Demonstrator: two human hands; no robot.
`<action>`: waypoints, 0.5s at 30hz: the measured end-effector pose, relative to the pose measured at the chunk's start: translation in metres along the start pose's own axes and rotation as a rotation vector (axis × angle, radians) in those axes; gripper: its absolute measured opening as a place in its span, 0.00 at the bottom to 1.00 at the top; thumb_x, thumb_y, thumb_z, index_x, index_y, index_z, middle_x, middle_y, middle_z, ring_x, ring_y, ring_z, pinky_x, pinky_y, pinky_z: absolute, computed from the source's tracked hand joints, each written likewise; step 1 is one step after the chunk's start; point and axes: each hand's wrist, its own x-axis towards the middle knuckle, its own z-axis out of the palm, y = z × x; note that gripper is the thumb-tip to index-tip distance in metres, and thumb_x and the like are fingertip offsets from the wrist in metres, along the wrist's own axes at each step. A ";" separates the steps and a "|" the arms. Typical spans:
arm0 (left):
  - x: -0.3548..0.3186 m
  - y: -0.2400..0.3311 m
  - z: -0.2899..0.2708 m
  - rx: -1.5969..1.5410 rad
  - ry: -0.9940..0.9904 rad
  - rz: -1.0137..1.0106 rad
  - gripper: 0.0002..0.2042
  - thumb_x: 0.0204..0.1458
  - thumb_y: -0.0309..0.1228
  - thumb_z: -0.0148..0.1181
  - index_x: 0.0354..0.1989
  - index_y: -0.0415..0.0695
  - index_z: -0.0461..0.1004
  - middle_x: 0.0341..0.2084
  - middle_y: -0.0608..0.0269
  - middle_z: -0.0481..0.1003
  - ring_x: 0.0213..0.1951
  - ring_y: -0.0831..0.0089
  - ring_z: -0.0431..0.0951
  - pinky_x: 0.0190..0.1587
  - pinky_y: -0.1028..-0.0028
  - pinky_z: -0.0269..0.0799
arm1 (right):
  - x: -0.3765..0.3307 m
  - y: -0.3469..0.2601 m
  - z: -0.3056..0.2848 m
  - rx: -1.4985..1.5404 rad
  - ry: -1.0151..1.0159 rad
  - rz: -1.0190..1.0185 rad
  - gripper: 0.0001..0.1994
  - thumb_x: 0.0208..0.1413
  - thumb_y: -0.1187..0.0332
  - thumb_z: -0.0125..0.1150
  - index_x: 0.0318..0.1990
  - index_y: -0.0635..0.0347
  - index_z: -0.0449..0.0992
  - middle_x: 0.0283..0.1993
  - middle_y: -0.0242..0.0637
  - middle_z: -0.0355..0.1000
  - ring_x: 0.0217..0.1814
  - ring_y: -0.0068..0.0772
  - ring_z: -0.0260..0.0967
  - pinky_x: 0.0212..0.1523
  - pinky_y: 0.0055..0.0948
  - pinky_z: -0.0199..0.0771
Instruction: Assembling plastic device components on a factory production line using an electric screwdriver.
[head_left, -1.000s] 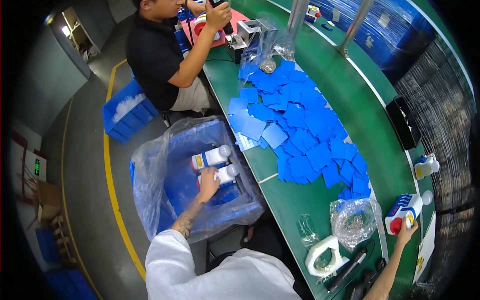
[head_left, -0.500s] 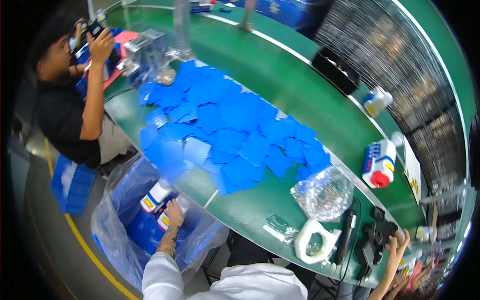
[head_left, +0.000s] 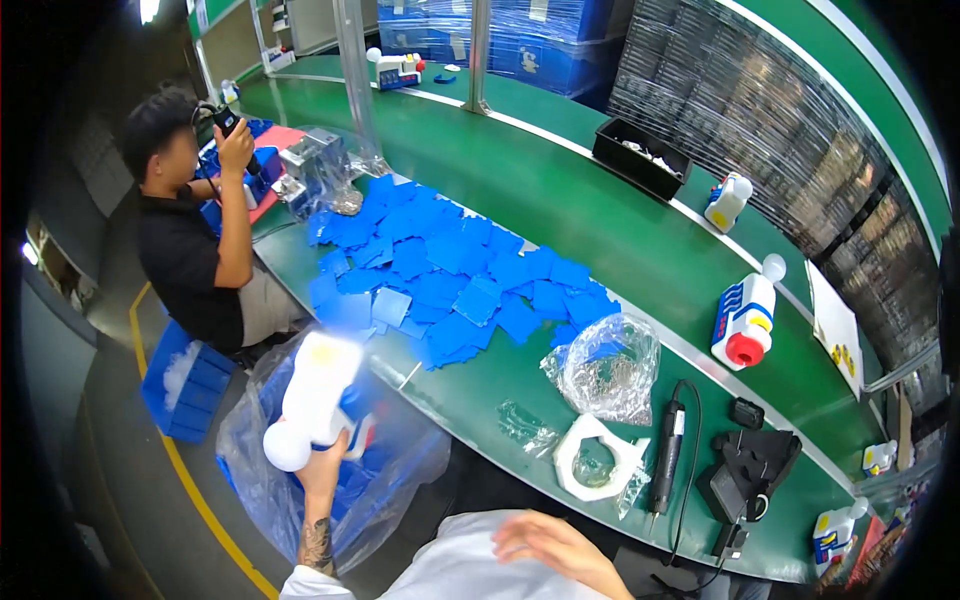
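Note:
In my left hand [head_left: 322,465] is a white plastic toy-gun-like unit [head_left: 318,385] with a round white knob, raised above a bin lined with a clear bag [head_left: 405,475]. My fingers wrap its grip-like lower part; glare washes out its upper end. Blue and red parts show beside the grip. My right hand [head_left: 548,542] hovers in front of my body, its fingers loosely stretched and slightly blurred, with nothing seen in them. Across the bench lies a spread of blue square sheets [head_left: 450,265].
On the green bench [head_left: 470,410] lie a clear plastic bag [head_left: 610,370], a white ring-shaped fixture [head_left: 597,458], a corded electric screwdriver [head_left: 668,460] and black parts [head_left: 750,470]. Similar white units [head_left: 745,320] stand along the far strip. A co-worker [head_left: 200,230] sits at left.
My left hand has lifted a white unit up out of the lined bin. My right hand has moved left from the bench's right end to in front of my body. The view has shifted.

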 end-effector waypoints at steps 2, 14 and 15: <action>0.028 0.089 -0.012 0.136 -0.077 0.528 0.36 0.28 0.34 0.71 0.50 0.38 0.61 0.43 0.53 0.64 0.46 0.60 0.65 0.48 0.65 0.60 | 0.034 0.009 -0.016 0.190 -0.135 0.024 0.26 0.57 0.56 0.47 0.58 0.65 0.55 0.57 0.49 0.58 0.57 0.46 0.59 0.54 0.48 0.61; -0.042 0.215 0.010 -0.768 -0.511 1.190 0.14 0.43 0.20 0.57 0.39 0.39 0.62 0.44 0.49 0.67 0.49 0.56 0.68 0.56 0.47 0.57 | -0.012 -0.065 0.014 0.445 -0.063 -0.486 0.47 0.43 0.35 0.50 0.63 0.57 0.43 0.65 0.46 0.44 0.64 0.53 0.47 0.59 0.60 0.48; -0.043 0.217 0.016 -0.761 -0.570 1.272 0.15 0.44 0.18 0.56 0.40 0.40 0.61 0.45 0.50 0.66 0.50 0.55 0.68 0.56 0.46 0.57 | -0.018 -0.056 -0.011 0.631 -0.206 -0.552 0.47 0.42 0.35 0.51 0.63 0.57 0.43 0.65 0.47 0.45 0.64 0.52 0.47 0.59 0.58 0.49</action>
